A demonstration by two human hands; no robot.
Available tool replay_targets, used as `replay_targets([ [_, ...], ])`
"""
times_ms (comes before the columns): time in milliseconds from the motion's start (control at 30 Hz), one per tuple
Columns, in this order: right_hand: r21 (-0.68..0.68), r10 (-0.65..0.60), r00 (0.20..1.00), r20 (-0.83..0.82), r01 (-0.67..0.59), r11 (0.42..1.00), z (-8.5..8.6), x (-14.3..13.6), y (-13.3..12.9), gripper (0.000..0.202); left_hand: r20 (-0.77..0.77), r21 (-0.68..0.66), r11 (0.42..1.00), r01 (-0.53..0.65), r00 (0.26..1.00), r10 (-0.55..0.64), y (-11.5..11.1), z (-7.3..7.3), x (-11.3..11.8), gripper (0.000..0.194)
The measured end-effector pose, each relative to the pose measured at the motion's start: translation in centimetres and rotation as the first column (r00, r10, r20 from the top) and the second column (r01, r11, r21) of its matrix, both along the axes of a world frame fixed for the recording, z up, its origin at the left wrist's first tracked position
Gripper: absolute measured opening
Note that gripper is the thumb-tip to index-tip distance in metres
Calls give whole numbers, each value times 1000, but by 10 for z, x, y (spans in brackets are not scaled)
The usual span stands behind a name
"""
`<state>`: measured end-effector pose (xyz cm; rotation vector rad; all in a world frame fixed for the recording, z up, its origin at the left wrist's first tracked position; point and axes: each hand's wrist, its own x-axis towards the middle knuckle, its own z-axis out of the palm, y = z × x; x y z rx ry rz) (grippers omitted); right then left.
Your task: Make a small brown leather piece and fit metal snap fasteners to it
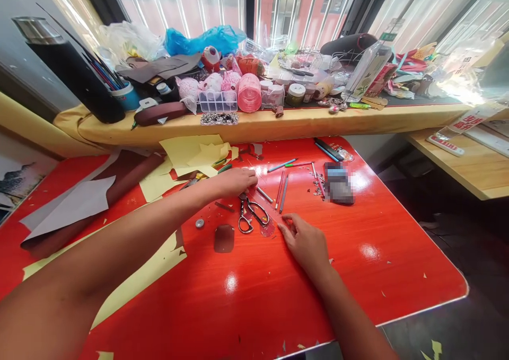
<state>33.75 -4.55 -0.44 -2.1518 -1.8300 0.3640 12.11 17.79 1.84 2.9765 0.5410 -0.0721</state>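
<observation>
A clear plastic ruler (272, 209) lies slantwise between my hands, hard to see against the red table. My left hand (238, 182) reaches across to its far end, fingers closed and bent downward. At the near end, the thumb and fingers of my right hand (305, 243) pinch the ruler's tip. Black-handled scissors (253, 214) rest just below my left hand, handles towards me. Nearer to me is a small brown piece with rounded corners (224, 238), beside a round metal disc (199, 223). Pens (283, 194) lie beyond the ruler.
Yellow paper (194, 156) and a brown sheet roll (131, 182) cover the table's left side. A blurred-out dark object (339, 184) lies right of small metal bits. Behind, a crowded sill holds a black flask (75, 73), jars (296, 94) and a clear compartment box (218, 101).
</observation>
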Motion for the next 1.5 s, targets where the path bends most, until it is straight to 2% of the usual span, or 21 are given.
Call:
replay_targets([
  [200, 28, 9, 1000, -5, -9, 1000, -2, 1, 0, 32, 26, -24, 999, 33, 999, -33, 2, -3, 1, 23],
  [433, 25, -1, 999, -36, 2, 1000, -1, 1, 0, 30, 24, -75, 994, 78, 997, -76, 10, 1, 2, 27],
  [533, 44, -3, 997, -72, 6, 999, -2, 2, -1, 33, 17, -110, 993, 37, 999, -35, 14, 3, 3, 21],
  [633, 85, -9, 993, -122, 19, 996, -3, 4, -1, 38, -3, -147, 988, -58, 998, 58, 13, 4, 4, 12],
  [733, 104, -30, 982, -187, 50, 993, -3, 6, -1, 45, -2, -170, 976, -135, 991, 136, 8, 8, 6, 14],
  [800, 96, -58, 971, -231, 83, 992, -3, 7, 0, 48, 49, -174, 972, -156, 985, 167, 4, 14, 9, 20],
  [900, 87, -97, 943, -317, 130, 988, -2, 9, 0, 47, 207, -117, 983, -139, 965, 161, -8, 32, 11, 24],
  [967, 92, -107, 903, -415, 159, 983, -1, 11, -1, 45, 279, -65, 989, -133, 949, 146, -25, 48, 8, 25],
  [1033, 66, -116, 829, -547, 181, 981, 1, 12, -3, 45, 318, -78, 980, -181, 927, 196, -50, 63, -5, 29],
  [1133, -24, -108, 717, -689, 127, 992, 5, 9, -7, 44, 343, -264, 914, -308, 855, 388, -97, 74, -41, 31],
  [1200, -63, -38, 710, -703, -10, 998, 11, 3, -9, 40, 273, -437, 820, -370, 814, 513, -127, 73, -75, 28],
  [1267, -107, 70, 731, -679, -193, 975, 19, -7, -9, 36, 142, -552, 711, -436, 791, 595, -152, 67, -112, 25],
  [1333, -182, 148, 750, -644, -339, 923, 28, -21, -7, 32, 0, -629, 609, -483, 783, 621, -170, 61, -146, 24],
  [1400, -238, 196, 765, -613, -416, 878, 35, -37, -1, 29, -83, -686, 519, -509, 764, 639, -182, 57, -171, 23],
  [1500, -303, 212, 754, -621, -480, 823, 34, -58, 13, 28, -122, -732, 451, -511, 749, 651, -194, 54, -188, 25],
])
